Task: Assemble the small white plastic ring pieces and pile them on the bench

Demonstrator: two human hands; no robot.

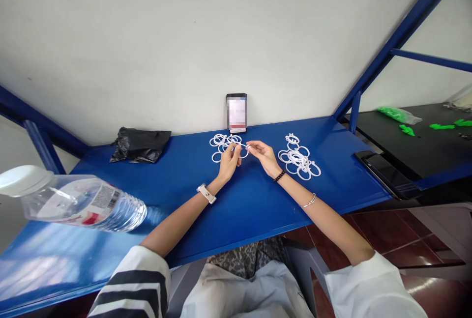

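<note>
Between my two hands is a white plastic ring (244,156), pinched from both sides just above the blue table. My left hand (230,161) grips its left side with thumb and fingers closed. On the ring's right side, the fingertips of my right hand (263,155) press together near a small tab or eyelet, too small to make out well. Behind my left hand lies a loose pile of similar white rings (217,142), partly covered by the fingers. Another heap of white rings (299,159) is spread to the right of my right hand.
A phone (236,113) leans upright against the wall. A black plastic bag (140,145) lies at the back left, and a large clear bottle (84,200) stands at the near left. Another dark phone (385,174) rests on the right edge. Green pieces (407,130) lie on a black table.
</note>
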